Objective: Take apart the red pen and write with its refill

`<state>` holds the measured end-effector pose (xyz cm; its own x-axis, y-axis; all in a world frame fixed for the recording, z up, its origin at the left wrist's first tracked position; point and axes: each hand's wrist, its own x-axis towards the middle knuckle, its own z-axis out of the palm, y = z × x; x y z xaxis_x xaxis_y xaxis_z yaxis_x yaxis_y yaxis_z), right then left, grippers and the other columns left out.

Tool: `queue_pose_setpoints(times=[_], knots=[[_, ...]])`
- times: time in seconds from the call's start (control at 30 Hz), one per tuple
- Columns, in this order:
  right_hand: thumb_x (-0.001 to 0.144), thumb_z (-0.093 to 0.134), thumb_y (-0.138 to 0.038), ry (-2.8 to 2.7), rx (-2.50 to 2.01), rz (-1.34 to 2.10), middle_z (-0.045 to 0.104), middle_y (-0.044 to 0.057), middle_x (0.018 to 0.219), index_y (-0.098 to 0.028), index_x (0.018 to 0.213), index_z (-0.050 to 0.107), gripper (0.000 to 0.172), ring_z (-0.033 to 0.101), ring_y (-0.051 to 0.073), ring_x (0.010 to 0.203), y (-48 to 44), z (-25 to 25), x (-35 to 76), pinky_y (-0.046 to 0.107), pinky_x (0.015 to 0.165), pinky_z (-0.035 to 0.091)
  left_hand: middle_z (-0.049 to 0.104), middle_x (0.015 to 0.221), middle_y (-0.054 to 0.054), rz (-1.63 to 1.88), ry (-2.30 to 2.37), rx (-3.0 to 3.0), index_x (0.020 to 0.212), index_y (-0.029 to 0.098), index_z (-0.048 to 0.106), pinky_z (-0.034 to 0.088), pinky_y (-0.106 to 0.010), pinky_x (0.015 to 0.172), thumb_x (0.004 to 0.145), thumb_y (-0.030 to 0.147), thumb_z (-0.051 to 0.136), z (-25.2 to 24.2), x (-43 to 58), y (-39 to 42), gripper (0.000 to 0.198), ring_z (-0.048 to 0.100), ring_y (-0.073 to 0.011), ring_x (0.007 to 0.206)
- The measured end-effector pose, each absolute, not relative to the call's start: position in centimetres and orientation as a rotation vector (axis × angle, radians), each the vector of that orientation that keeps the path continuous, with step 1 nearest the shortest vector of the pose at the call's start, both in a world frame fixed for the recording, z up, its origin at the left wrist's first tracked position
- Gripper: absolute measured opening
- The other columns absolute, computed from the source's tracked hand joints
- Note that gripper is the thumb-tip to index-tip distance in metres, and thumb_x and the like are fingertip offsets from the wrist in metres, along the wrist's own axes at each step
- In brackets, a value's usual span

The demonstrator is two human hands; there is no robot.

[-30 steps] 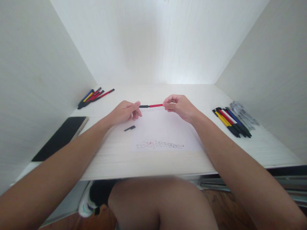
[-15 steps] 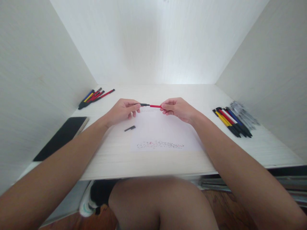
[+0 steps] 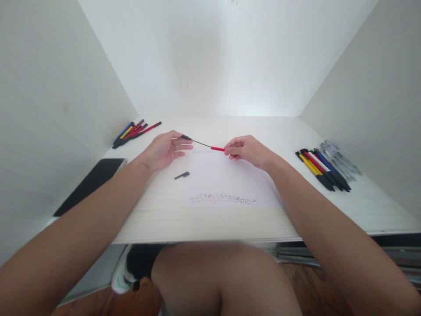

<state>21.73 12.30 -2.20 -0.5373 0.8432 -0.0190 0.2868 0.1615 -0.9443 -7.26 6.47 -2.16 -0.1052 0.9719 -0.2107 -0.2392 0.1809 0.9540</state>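
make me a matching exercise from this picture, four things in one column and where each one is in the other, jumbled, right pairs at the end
Things
1. red tube
2. paper
3. black grip
4. white pen

Places
a. in the fingers of the left hand
b. among coloured pens on the right side
c. in the fingers of the right hand
d. flat on the desk, bearing small marks

Right pairs: 1-c, 2-d, 3-a, 4-b

Mid-frame were one left hand (image 3: 163, 151), one right hand (image 3: 246, 150), one red barrel (image 3: 217, 149), one black grip (image 3: 186, 138), one refill (image 3: 201, 143), one sheet (image 3: 226, 175), one clip piece (image 3: 182, 175); left, one phone (image 3: 92, 182); upper-left pens (image 3: 133, 131) and right-side pens (image 3: 324, 169) numbered perhaps five each.
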Motion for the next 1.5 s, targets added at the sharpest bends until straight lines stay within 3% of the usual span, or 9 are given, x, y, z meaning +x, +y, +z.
queue_pose_setpoints(times=[0.17, 0.27, 0.63, 0.8, 1.1, 1.23, 1.5], knots=[[0.079, 0.084, -0.022, -1.907, -1.07, 1.413, 0.076, 0.008, 0.081, -0.018, 0.082, 0.08, 0.006, 0.065, 0.016, 0.071, 12.7, -2.6, 21.8, 0.029, 0.064, 0.054, 0.077, 0.093, -0.011, 1.249, 1.23, 0.835, 0.084, 0.017, 0.068, 0.059, -0.025, 0.069, 0.084, 0.016, 0.068, -2.8, -8.0, 6.9, 0.001, 0.073, -0.0178, 0.084], [0.079, 0.084, -0.022, -1.919, -1.076, 1.402, 0.076, 0.008, 0.082, -0.018, 0.083, 0.08, 0.007, 0.065, 0.017, 0.072, 13.0, -2.9, 21.9, 0.029, 0.063, 0.053, 0.076, 0.092, -0.009, 1.249, 1.271, 0.851, 0.085, 0.018, 0.067, 0.06, -0.026, 0.074, 0.08, 0.013, 0.071, -2.7, -8.1, 6.8, 0.008, 0.073, -0.0173, 0.084], [0.079, 0.081, -0.02, -1.894, -1.057, 1.444, 0.073, 0.007, 0.08, -0.018, 0.082, 0.08, 0.004, 0.061, 0.015, 0.07, 13.1, -2.0, 22.6, 0.028, 0.061, 0.049, 0.07, 0.086, -0.007, 1.193, 1.371, 0.984, 0.081, 0.016, 0.064, 0.059, -0.03, 0.065, 0.076, 0.015, 0.074, -1.7, -8.3, 6.1, 0.011, 0.07, -0.0176, 0.071], [0.08, 0.08, -0.021, -1.948, -1.057, 1.411, 0.069, 0.005, 0.076, -0.019, 0.082, 0.079, 0.003, 0.058, 0.015, 0.067, 13.3, -2.0, 22.9, 0.029, 0.061, 0.046, 0.072, 0.084, -0.008, 0.91, 1.482, 1.257, 0.082, 0.017, 0.068, 0.058, -0.03, 0.059, 0.065, 0.024, 0.086, -0.9, -10.2, 5.9, 0.026, 0.071, -0.022, 0.072], [0.082, 0.079, -0.029, -2.027, -0.992, 1.386, 0.063, 0.002, 0.066, -0.021, 0.085, 0.079, 0.008, 0.053, 0.015, 0.063, 12.0, -2.0, 21.6, 0.031, 0.058, 0.04, 0.071, 0.067, -0.006, 0.434, 1.479, 1.765, 0.073, 0.022, 0.078, 0.049, -0.026, 0.05, 0.068, 0.037, 0.082, 0.5, -12.4, 5.6, 0.016, 0.064, -0.0188, 0.057], [0.085, 0.076, -0.03, -2.062, -0.971, 1.355, 0.063, 0.002, 0.068, -0.021, 0.087, 0.079, 0.009, 0.054, 0.016, 0.064, 11.3, -1.9, 20.9, 0.032, 0.059, 0.038, 0.07, 0.062, -0.004, 0.394, 1.56, 1.899, 0.071, 0.024, 0.08, 0.045, -0.025, 0.05, 0.067, 0.037, 0.08, 0.9, -13.3, 5.7, 0.014, 0.063, -0.0184, 0.056], [0.087, 0.079, -0.036, -1.927, -0.862, 1.367, 0.06, 0.0, 0.068, -0.021, 0.085, 0.077, 0.016, 0.05, 0.013, 0.064, 10.7, -1.5, 20.3, 0.031, 0.063, 0.041, 0.078, 0.086, -0.005, 0.432, 1.444, 2.012, 0.089, 0.024, 0.081, 0.05, -0.025, 0.062, 0.067, 0.033, 0.084, 1.6, -12.2, 5.2, 0.023, 0.071, -0.0198, 0.072]])
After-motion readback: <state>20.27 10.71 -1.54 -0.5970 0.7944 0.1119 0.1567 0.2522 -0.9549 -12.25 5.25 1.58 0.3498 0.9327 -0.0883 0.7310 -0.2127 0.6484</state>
